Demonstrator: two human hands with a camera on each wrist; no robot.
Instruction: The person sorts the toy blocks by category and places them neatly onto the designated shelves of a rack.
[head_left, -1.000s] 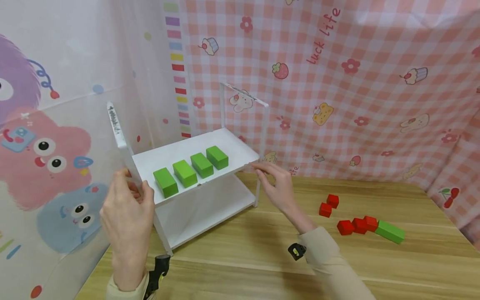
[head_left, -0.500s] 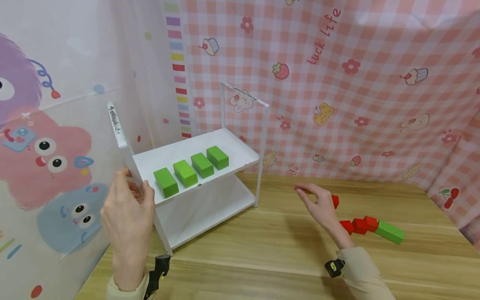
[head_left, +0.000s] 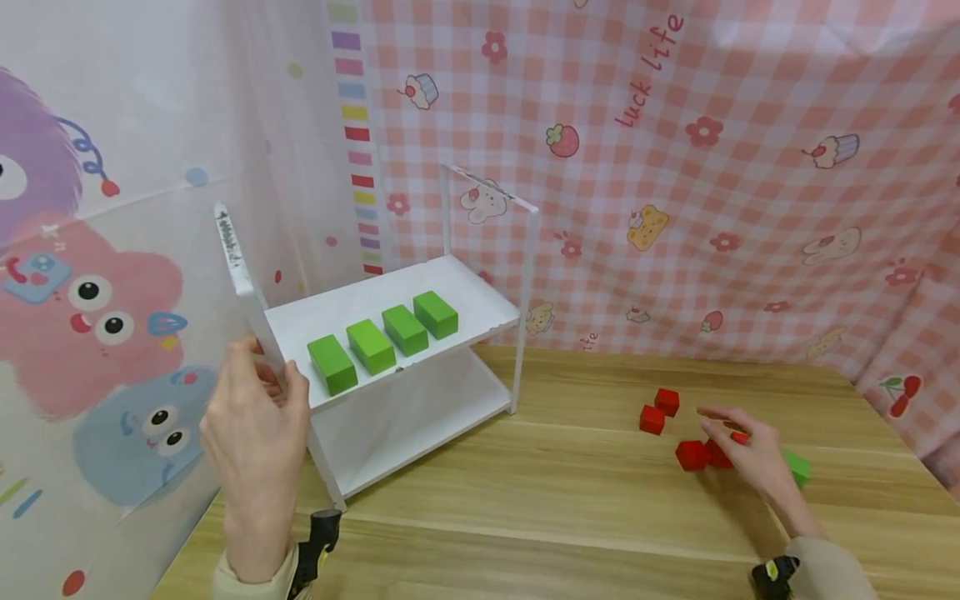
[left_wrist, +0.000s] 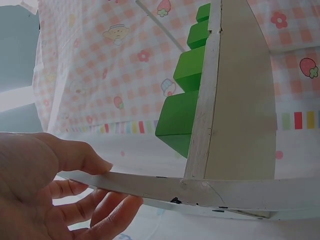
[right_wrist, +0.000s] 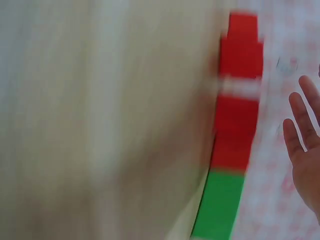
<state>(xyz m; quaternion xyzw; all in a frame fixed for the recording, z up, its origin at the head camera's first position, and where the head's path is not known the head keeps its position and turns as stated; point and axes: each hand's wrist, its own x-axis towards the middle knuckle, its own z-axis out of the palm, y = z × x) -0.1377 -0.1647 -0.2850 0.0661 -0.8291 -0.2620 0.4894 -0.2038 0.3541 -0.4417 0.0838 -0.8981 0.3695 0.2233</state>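
Observation:
My left hand point(head_left: 258, 442) grips the left side post of a white two-tier shelf point(head_left: 390, 283). In the left wrist view, the thumb lies on one face of the post point(left_wrist: 150, 186) and the fingers curl round the other. Several green blocks point(head_left: 371, 346) stand in a row along the front of the upper tier. My right hand point(head_left: 757, 454), fingers extended and holding nothing, hovers over several red cubes point(head_left: 692, 455) and a lone green block point(head_left: 798, 468) on the table, partly hiding them. The right wrist view shows the red cubes point(right_wrist: 235, 112) blurred beside the hand point(right_wrist: 307, 155).
Two more red cubes point(head_left: 652, 419) lie a little behind the others on the wooden table point(head_left: 540, 500). A pink checked cloth point(head_left: 615, 167) hangs behind, and a white cartoon-printed sheet point(head_left: 150, 208) hangs close to the shelf's left side.
My right hand has left the shelf's front right corner and moved right across the table to over the red cubes. The left hand, shelf and green blocks have stayed put.

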